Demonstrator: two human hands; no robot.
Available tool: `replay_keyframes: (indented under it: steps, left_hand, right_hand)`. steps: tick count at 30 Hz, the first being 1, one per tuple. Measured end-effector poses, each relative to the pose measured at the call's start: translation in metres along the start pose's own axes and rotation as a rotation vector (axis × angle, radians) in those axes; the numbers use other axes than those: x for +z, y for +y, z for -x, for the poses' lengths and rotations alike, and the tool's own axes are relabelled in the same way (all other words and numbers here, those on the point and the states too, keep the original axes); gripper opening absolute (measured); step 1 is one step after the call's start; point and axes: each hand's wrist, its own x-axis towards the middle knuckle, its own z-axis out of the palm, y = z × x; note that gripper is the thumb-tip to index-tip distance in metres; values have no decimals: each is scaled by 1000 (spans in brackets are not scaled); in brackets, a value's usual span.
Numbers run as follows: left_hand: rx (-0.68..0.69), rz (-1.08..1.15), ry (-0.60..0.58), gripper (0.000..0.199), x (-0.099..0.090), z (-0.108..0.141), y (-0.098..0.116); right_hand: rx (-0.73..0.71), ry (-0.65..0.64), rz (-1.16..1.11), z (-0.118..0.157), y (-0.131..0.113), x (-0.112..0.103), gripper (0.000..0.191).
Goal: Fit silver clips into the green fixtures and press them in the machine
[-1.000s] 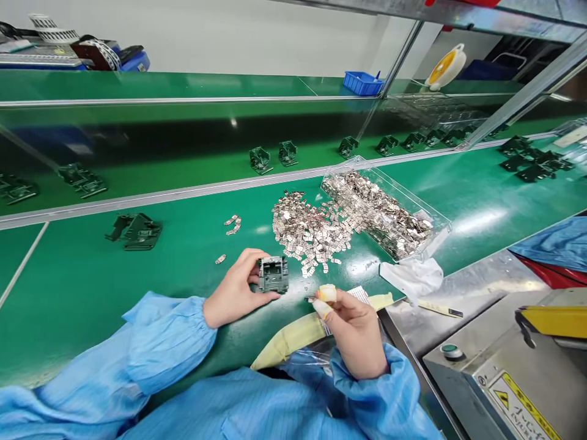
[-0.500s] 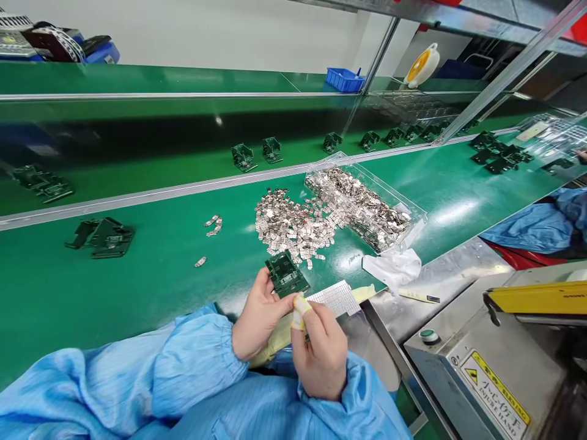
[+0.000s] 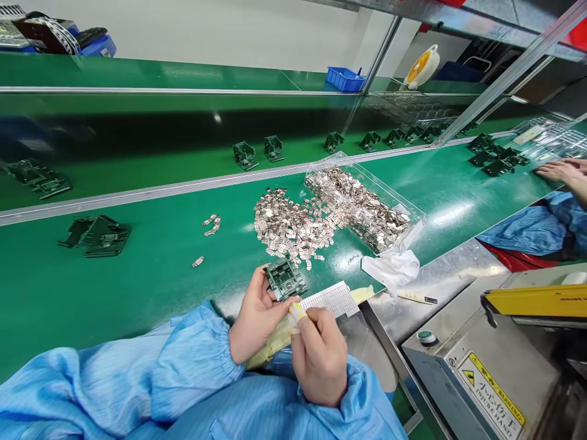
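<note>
My left hand [image 3: 254,324] is closed around the edge of a green circuit board [image 3: 285,278], tilted so its component side faces me. My right hand [image 3: 321,354] pinches close by the board's lower edge, with a white and yellow covering [image 3: 297,311] at its fingertips. Anything between those fingertips is too small or hidden to make out. Just beyond the right hand lies a pale sheet divided into a grid of small pieces [image 3: 331,299], over yellowish paper [image 3: 364,294]. Behind the board spreads a heap of small silvery metal pieces [image 3: 293,223].
A clear plastic box [image 3: 367,208] holds more metal pieces. Other boards [image 3: 97,235] rest at left and along the back ledge. White cloth [image 3: 392,269] lies near a metal machine [image 3: 486,342] at right. A co-worker's hands [image 3: 564,174] show at far right.
The circuit board has tilted, now showing its face more brightly. My right fingertips have shifted slightly left. The co-worker's hands have come further into view.
</note>
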Motion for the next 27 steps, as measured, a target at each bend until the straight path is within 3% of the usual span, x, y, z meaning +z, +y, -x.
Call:
replay_keyframes:
  steps: [6,8,14,19,27]
  left_hand:
    - [88,-74,-136,53,-7,6,3]
    - [105,-100,-174,50,-10,7,3]
    - [117,-133,-220,40,-11,10,2]
    - [101,-160,-228,38,-10,16,4]
    - [103,-167,-268,32,-10,17,3]
  right_hand:
    - [544,-35,-528,0,16,-16,9]
    - [619,-57,-672,-4,19,-18,9]
    - [495,59,-478,-6,15,-4,11]
    - [496,58,-462,1,9,13,11]
    - [419,112,-311,-1,5,17,13]
